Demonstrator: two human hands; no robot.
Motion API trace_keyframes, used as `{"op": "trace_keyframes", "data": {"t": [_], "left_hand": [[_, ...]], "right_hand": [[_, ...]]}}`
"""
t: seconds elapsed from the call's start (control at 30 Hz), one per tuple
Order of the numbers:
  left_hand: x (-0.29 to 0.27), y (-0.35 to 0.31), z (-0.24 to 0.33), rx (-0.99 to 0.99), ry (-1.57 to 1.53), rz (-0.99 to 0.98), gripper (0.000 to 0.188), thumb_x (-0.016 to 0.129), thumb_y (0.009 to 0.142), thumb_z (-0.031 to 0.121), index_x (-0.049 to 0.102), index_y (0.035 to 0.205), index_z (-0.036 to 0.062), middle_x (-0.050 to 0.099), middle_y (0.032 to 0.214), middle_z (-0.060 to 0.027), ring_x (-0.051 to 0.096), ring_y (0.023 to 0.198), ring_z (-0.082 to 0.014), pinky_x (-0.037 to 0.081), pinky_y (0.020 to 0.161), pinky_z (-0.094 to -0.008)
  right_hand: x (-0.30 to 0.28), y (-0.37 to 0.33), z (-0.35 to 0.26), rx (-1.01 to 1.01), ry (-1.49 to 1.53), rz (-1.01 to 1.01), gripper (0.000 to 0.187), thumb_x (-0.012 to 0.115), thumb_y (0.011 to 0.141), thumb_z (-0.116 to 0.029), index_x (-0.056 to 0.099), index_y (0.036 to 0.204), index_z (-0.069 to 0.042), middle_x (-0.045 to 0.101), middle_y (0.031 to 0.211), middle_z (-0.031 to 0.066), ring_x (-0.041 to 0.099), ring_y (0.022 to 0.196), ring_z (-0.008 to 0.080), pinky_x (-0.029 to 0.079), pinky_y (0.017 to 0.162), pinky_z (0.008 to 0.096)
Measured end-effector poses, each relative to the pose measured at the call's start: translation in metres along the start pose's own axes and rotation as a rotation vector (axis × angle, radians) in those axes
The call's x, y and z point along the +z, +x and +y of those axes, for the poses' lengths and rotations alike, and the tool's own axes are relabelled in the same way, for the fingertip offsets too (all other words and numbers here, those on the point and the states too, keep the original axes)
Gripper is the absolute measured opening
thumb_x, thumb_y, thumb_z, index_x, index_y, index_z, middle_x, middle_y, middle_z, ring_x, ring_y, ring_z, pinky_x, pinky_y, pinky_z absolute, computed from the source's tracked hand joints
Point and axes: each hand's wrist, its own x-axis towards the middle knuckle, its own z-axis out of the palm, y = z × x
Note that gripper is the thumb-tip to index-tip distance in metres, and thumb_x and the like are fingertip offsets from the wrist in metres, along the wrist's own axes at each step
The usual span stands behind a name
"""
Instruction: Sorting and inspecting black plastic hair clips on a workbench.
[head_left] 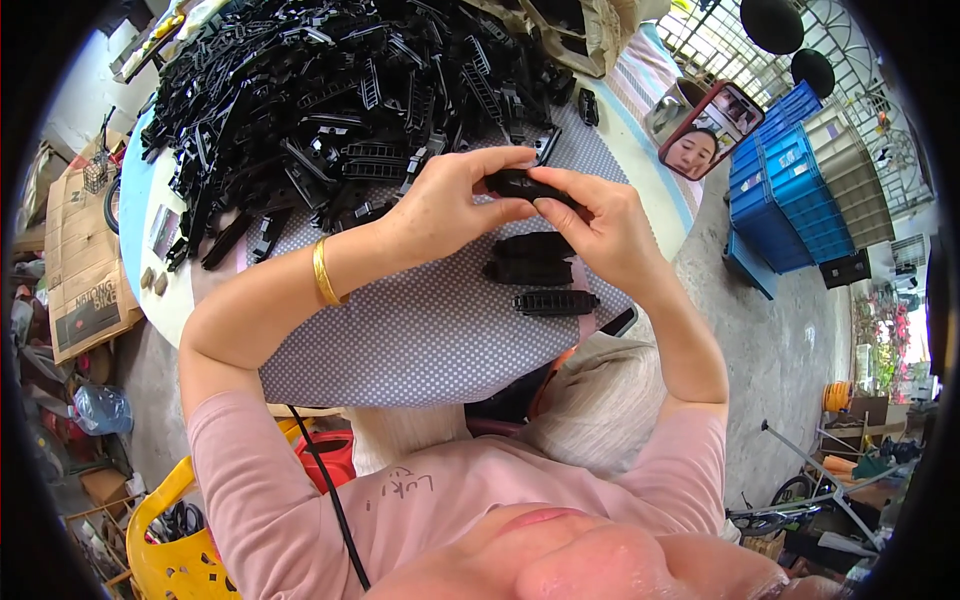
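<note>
L hand [462, 196] and R hand [612, 217]: fingers pinched nearly together on blk part [522, 185], held over dotted cloth [370, 350] btwn lg pile [320, 100] and small grp [535, 260] nearer body; est status: grp likely done, held part in work, pile remaining.

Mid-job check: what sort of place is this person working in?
Probably a small workshop, perhaps in a home: a big heap of black parts covers much of a cloth-covered table, large blue crates are stacked beside it, and the bare grey floor looks like concrete.
</note>
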Motion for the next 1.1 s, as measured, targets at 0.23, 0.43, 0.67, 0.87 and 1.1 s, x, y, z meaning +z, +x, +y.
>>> {"op": "trace_keyframes", "data": {"t": [0.23,0.43,0.67,0.87,1.1], "left_hand": [[-0.002,0.002,-0.003,0.032,-0.116,0.033,0.052,0.066,0.074,-0.004,0.05,0.123,0.0002,0.061,0.108,-0.0113,0.059,0.094,-0.0134,0.05,0.082,-0.0262],[-0.002,0.0,0.004,0.177,0.248,-0.011,0.046,0.068,0.07,-0.002,0.056,0.114,-0.0001,0.063,0.103,-0.0161,0.064,0.092,-0.0229,0.052,0.078,-0.0304],[-0.005,0.002,0.002,0.103,0.133,-0.07,0.038,0.069,0.07,0.002,0.06,0.107,-0.0002,0.064,0.098,-0.0163,0.064,0.089,-0.0263,0.051,0.078,-0.0331],[0.004,-0.002,-0.003,0.098,0.172,-0.134,0.035,0.066,0.075,0.01,0.058,0.108,0.0005,0.064,0.092,-0.0166,0.063,0.083,-0.03,0.05,0.075,-0.0361],[0.011,-0.007,-0.003,0.217,0.33,-0.249,0.031,0.062,0.081,0.02,0.059,0.104,-0.0016,0.057,0.1,-0.0149,0.05,0.096,-0.0301,0.04,0.088,-0.0359]], "right_hand": [[-0.013,0.004,-0.008,-0.119,-0.351,0.082,0.048,0.073,0.069,-0.018,0.057,0.111,-0.001,0.058,0.106,0.0155,0.056,0.095,0.0261,0.044,0.081,0.0342],[-0.007,0.0,0.009,-0.143,-0.337,-0.052,0.039,0.073,0.066,-0.022,0.06,0.098,-0.004,0.062,0.082,0.0083,0.055,0.081,0.0272,0.04,0.077,0.0352],[-0.004,-0.002,0.009,-0.176,-0.362,0.01,0.03,0.071,0.068,-0.023,0.063,0.09,-0.004,0.064,0.081,0.0088,0.058,0.072,0.0257,0.04,0.073,0.0367],[-0.023,0.017,0.027,0.297,0.241,-0.302,0.027,0.063,0.075,-0.011,0.063,0.101,-0.004,0.063,0.096,0.0109,0.059,0.081,0.029,0.046,0.077,0.0334],[0.001,0.03,0.059,-0.213,-0.505,-0.029,0.027,0.059,0.074,-0.003,0.061,0.1,-0.005,0.06,0.103,0.0083,0.055,0.089,0.0288,0.046,0.079,0.0349]]}}
